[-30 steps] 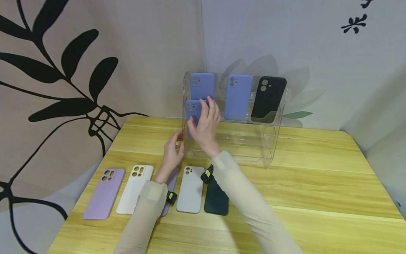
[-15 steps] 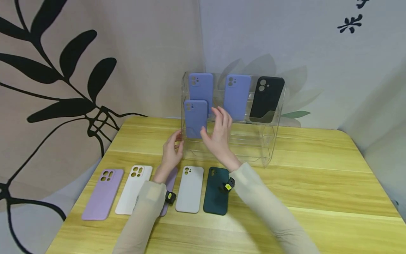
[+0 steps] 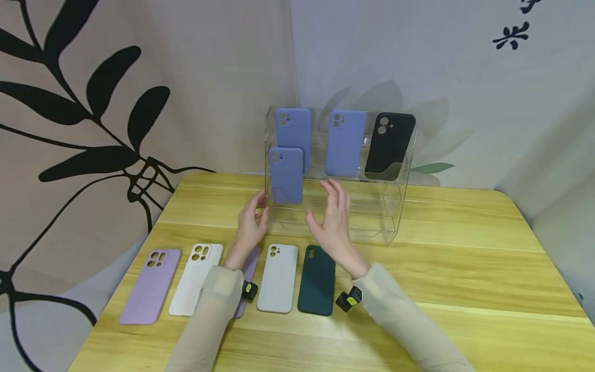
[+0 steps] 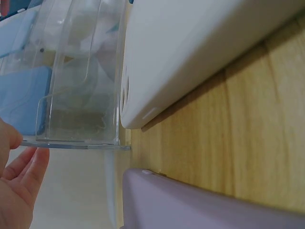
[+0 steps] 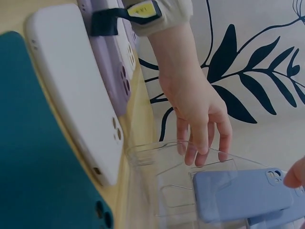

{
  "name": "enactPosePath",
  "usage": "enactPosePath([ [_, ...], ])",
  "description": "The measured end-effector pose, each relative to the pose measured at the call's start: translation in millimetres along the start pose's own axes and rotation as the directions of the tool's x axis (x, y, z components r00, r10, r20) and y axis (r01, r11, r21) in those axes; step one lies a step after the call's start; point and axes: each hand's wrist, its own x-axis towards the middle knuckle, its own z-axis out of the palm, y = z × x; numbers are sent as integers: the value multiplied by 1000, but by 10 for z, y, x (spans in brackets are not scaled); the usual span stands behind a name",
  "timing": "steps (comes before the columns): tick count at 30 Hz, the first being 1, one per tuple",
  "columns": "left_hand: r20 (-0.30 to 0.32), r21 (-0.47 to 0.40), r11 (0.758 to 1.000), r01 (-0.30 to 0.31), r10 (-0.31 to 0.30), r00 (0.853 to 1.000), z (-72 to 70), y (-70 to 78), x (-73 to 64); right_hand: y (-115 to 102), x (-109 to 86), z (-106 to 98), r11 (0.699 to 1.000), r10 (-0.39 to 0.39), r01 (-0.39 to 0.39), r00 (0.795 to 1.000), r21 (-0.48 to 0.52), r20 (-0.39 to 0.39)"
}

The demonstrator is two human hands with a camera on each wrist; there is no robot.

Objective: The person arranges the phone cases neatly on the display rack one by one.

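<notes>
A clear acrylic display stand (image 3: 394,206) with stepped tiers stands at the back of the table. My left hand (image 3: 251,225) pinches its left side wall; in the left wrist view the thumb and fingers (image 4: 34,174) lie on either side of that wall's edge. On a lower tier at the left leans a periwinkle phone case (image 3: 286,178). Behind it, higher up, are a second periwinkle case (image 3: 294,126), a third periwinkle case (image 3: 345,144) and a black case (image 3: 389,147). My right hand (image 3: 332,225), fingers spread and holding nothing, hovers before the stand's middle.
In a row in front of the stand lie a lilac case (image 3: 150,287), a white case (image 3: 191,281), another lilac case (image 3: 251,263) partly under my left arm, a pale grey-white case (image 3: 278,279) and a dark green case (image 3: 317,281). Patterned fabric (image 3: 223,93) hangs behind the wooden table.
My right hand has moved off the lower periwinkle case, going right and down toward me, and that case stays leaning in the stand. My left hand keeps its place on the side wall.
</notes>
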Motion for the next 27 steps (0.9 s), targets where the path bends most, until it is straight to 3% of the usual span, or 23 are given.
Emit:
enactPosePath([
  [19, 3, -1, 1000, 15, -15, 1000, -1, 14, 5, 31, -543, -187, 996, 85, -87, 995, 31, 57],
  [27, 3, -10, 1000, 8, -8, 1000, -1, 22, 13, 10, -750, -225, 987, 162, -163, 977, -7, 137],
])
